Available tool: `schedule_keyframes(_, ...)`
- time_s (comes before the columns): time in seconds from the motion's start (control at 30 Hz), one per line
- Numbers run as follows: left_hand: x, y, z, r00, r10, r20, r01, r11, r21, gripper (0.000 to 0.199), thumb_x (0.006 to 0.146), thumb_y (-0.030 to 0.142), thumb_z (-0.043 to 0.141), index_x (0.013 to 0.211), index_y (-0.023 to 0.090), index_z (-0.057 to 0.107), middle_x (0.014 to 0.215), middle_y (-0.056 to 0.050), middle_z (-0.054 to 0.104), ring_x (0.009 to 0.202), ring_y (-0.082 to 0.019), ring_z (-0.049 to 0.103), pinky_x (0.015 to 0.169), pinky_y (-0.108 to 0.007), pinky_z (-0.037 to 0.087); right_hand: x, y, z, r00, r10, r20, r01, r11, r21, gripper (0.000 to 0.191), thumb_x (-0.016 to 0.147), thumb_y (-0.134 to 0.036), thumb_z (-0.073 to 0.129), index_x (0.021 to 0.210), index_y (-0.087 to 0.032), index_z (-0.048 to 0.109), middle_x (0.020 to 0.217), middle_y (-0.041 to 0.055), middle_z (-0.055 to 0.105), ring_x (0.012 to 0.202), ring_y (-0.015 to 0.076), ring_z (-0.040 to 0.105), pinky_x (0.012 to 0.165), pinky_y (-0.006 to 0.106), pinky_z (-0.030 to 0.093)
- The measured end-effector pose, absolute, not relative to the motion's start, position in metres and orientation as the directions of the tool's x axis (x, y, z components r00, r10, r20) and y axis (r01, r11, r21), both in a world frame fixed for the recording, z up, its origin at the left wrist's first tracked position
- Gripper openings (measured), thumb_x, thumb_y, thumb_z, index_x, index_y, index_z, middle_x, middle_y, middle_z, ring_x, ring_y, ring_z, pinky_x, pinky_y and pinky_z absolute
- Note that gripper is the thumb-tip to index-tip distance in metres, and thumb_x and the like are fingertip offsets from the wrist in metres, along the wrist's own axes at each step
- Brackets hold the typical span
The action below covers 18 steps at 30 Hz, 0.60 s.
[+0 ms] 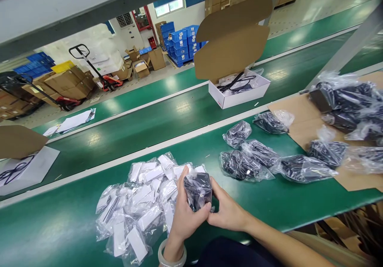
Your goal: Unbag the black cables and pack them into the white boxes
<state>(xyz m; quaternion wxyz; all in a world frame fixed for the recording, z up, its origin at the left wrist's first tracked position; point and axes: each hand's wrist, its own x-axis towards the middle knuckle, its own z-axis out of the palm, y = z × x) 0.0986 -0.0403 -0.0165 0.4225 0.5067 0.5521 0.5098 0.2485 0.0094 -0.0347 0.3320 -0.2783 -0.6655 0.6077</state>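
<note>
While my left hand and right hand pinched the small black item in its clear plastic bag between them, it sat upright just above the green bench, touching the heap of white-carded clear bags leftward, equally near both hands.
</note>
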Motion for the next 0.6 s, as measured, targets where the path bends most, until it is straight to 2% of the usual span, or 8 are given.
schedule_keyframes(0.1, 0.093, -0.041, -0.020, -0.090, 0.994, 0.056, 0.196, -0.038, 0.980, 0.075, 0.074, 0.025, 0.072, 0.139, 0.019, 0.035, 0.142, -0.012, 0.042, 0.132, -0.033, 0.037, 0.113, -0.046, 0.028, 0.253, 0.014, -0.029, -0.678, 0.728, 0.099, -0.025, 0.112, -0.993, 0.072, 0.063, -0.004, 0.061, 0.130, -0.023, 0.042, 0.105, 0.0032, 0.055, 0.092, 0.0203, 0.054, 0.094, 0.035, 0.044)
schedule_keyframes(0.27, 0.092, -0.041, -0.018, -0.048, 0.998, 0.028, 0.125, -0.022, 0.992, 0.059, 0.076, 0.021, 0.066, 0.130, 0.020, 0.042, 0.125, -0.009, 0.056, 0.116, -0.029, 0.053, 0.101, -0.040, 0.041, 0.256, 0.019, -0.023, -0.705, 0.703, 0.089, -0.053, 0.072, -0.996, 0.063, 0.072, -0.008, 0.060, 0.131, -0.023, 0.044, 0.107, 0.0040, 0.055, 0.098, 0.0208, 0.054, 0.094, 0.035, 0.044)
schedule_keyframes(0.37, 0.093, -0.041, -0.016, -0.055, 0.998, 0.042, 0.124, -0.035, 0.992, 0.054, 0.074, 0.017, 0.063, 0.124, 0.020, 0.045, 0.119, -0.007, 0.058, 0.112, -0.028, 0.054, 0.098, -0.038, 0.042, 0.255, 0.020, -0.023, -0.691, 0.716, 0.098, -0.089, 0.051, -0.995, 0.056, 0.075, -0.011, 0.061, 0.128, -0.022, 0.046, 0.114, 0.0057, 0.054, 0.098, 0.0210, 0.055, 0.094, 0.035, 0.044)
schedule_keyframes(0.47, 0.091, -0.044, -0.013, -0.040, 0.999, 0.028, 0.101, -0.023, 0.995, 0.054, 0.074, 0.016, 0.060, 0.126, 0.021, 0.045, 0.121, -0.008, 0.057, 0.113, -0.028, 0.054, 0.097, -0.037, 0.043, 0.257, 0.022, -0.024, -0.722, 0.686, 0.088, -0.148, -0.029, -0.989, 0.050, 0.079, -0.019, 0.065, 0.126, -0.021, 0.047, 0.119, 0.0073, 0.053, 0.101, 0.0219, 0.055, 0.095, 0.036, 0.043)
schedule_keyframes(0.6, 0.089, -0.049, -0.005, 0.022, 1.000, 0.006, 0.099, -0.008, 0.995, 0.056, 0.076, 0.017, 0.060, 0.130, 0.024, 0.044, 0.124, -0.007, 0.054, 0.114, -0.028, 0.052, 0.100, -0.038, 0.041, 0.263, 0.022, -0.027, -0.759, 0.646, 0.085, -0.194, -0.101, -0.976, 0.053, 0.081, -0.026, 0.067, 0.128, -0.021, 0.042, 0.122, 0.0083, 0.050, 0.109, 0.0237, 0.052, 0.095, 0.035, 0.042)
